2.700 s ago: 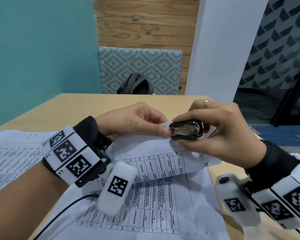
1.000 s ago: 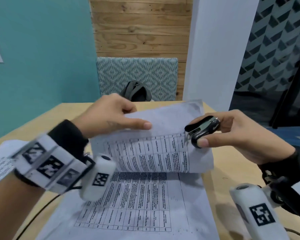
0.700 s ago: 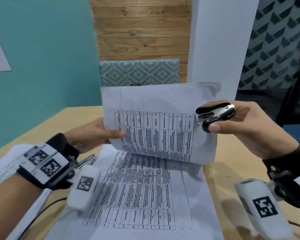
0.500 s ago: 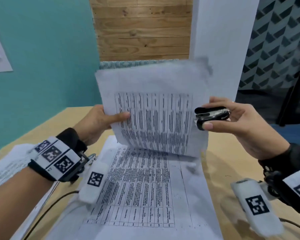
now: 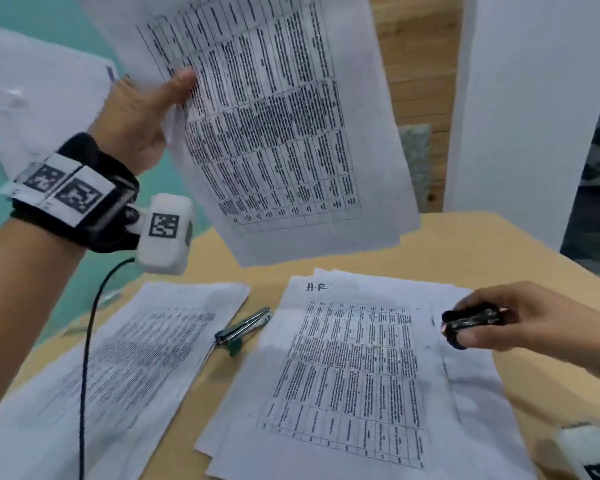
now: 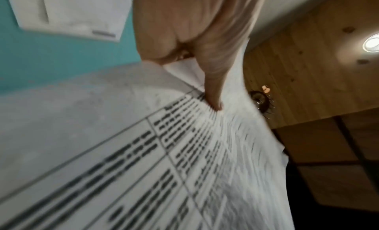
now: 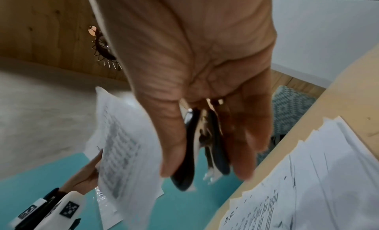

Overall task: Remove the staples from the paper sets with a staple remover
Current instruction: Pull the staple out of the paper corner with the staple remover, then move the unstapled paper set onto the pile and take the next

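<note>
My left hand point(image 5: 142, 112) holds a printed sheet point(image 5: 274, 126) high above the table, thumb on its front near the left edge; the left wrist view shows the thumb point(image 6: 213, 94) pressing on the sheet point(image 6: 184, 160). My right hand point(image 5: 520, 323) pinches a black staple remover point(image 5: 471, 322) between thumb and fingers, low over the right edge of a paper stack point(image 5: 354, 375) on the table. In the right wrist view the staple remover point(image 7: 197, 146) sits in the right hand point(image 7: 205, 87), its jaws nearly together. No staple is visible.
A second paper stack point(image 5: 125, 368) lies on the left of the wooden table point(image 5: 465, 251). A metal stapler point(image 5: 243, 329) rests between the two stacks. A black cable point(image 5: 87, 341) hangs from my left wrist over the left stack. White pillar point(image 5: 534, 98) behind.
The left hand has lifted the top sheet free of the stack and raised it high to the left. The right hand with the staple remover has dropped lower, toward the stack's right edge.
</note>
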Tool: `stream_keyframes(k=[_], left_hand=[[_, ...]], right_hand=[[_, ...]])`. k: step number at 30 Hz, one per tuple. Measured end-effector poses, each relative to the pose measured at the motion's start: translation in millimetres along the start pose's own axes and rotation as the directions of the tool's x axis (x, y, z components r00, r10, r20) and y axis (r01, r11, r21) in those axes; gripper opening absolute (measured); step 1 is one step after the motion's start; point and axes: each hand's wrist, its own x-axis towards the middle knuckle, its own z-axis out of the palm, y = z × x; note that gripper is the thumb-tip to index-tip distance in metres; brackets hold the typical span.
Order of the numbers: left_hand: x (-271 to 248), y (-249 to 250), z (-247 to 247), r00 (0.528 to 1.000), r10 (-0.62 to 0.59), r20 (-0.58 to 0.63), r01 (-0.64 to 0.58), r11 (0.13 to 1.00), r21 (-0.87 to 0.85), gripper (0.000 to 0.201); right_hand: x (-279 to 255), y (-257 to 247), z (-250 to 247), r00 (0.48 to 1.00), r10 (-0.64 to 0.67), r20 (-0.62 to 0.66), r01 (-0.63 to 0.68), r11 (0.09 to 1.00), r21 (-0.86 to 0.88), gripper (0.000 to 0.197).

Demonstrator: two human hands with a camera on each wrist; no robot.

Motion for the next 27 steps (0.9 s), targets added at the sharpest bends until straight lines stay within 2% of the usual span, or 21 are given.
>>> stream_keyframes(k=[2,3,4,5,6,8,9,11,12,14,16,19,21,23,24,25,27], left_hand=[[3,5,-26,0.996,-0.087,-0.035,0.092,0.981,0.174,0.033],[1,6,-36,0.987,-0.157,-0.03,0.159,0.948,0.276,0.031],[-5,2,-48,0.956,-0.292,-0.024,0.279,0.883,0.377,0.029],[-11,-5,-64,0.903,-0.429,0.017,0.374,0.804,0.462,0.036],[-17,-17,-84,0.827,-0.562,0.014,0.469,0.704,0.532,0.052],[-29,-49,-119,0.676,-0.736,-0.046,0.561,0.473,0.68,0.094],[-38,-63,-131,0.625,-0.777,-0.072,0.568,0.389,0.725,0.098],[-57,-86,-139,0.555,-0.822,-0.127,0.607,0.296,0.738,0.074],[-64,-99,-144,0.53,-0.835,-0.147,0.619,0.263,0.74,0.068],[-82,-120,-146,0.519,-0.83,-0.204,0.604,0.187,0.775,0.066],[-88,-137,-151,0.488,-0.85,-0.198,0.582,0.148,0.8,0.076],[-77,-163,-168,0.456,-0.867,-0.202,0.484,0.051,0.874,0.091],[-71,-152,-153,0.426,-0.868,-0.254,0.476,-0.024,0.879,0.093],[-62,-132,-128,0.456,-0.843,-0.285,0.457,-0.054,0.888,0.08],[-58,-121,-113,0.489,-0.828,-0.274,0.434,-0.042,0.9,0.075],[-51,-112,-98,0.509,-0.828,-0.236,0.403,-0.012,0.915,0.075],[-40,-98,-61,0.544,-0.832,-0.109,0.35,0.107,0.931,0.071]], right_hand=[[3,4,0,0.994,0.075,0.085,-0.073,0.997,-0.03,0.079],[4,5,0,0.986,0.109,0.129,-0.105,0.994,-0.038,0.079],[4,7,-1,0.976,0.142,0.165,-0.136,0.99,-0.047,0.079],[4,8,-1,0.966,0.169,0.195,-0.16,0.985,-0.061,0.079],[4,8,0,0.956,0.192,0.222,-0.178,0.981,-0.079,0.079],[5,9,2,0.936,0.225,0.269,-0.198,0.972,-0.123,0.081],[5,7,3,0.927,0.239,0.288,-0.206,0.968,-0.14,0.08],[5,4,4,0.91,0.269,0.316,-0.226,0.96,-0.165,0.075],[5,3,5,0.905,0.279,0.322,-0.235,0.957,-0.17,0.073],[6,5,5,0.898,0.294,0.326,-0.248,0.953,-0.174,0.068],[7,7,5,0.899,0.291,0.327,-0.242,0.953,-0.181,0.065],[8,6,7,0.892,0.302,0.337,-0.246,0.949,-0.197,0.065],[9,4,7,0.886,0.305,0.349,-0.256,0.95,-0.18,0.068],[9,6,6,0.887,0.286,0.362,-0.236,0.956,-0.176,0.071],[8,7,6,0.888,0.275,0.369,-0.222,0.958,-0.182,0.07],[8,7,7,0.887,0.266,0.377,-0.21,0.96,-0.184,0.069],[8,8,7,0.888,0.255,0.383,-0.194,0.962,-0.19,0.067]])
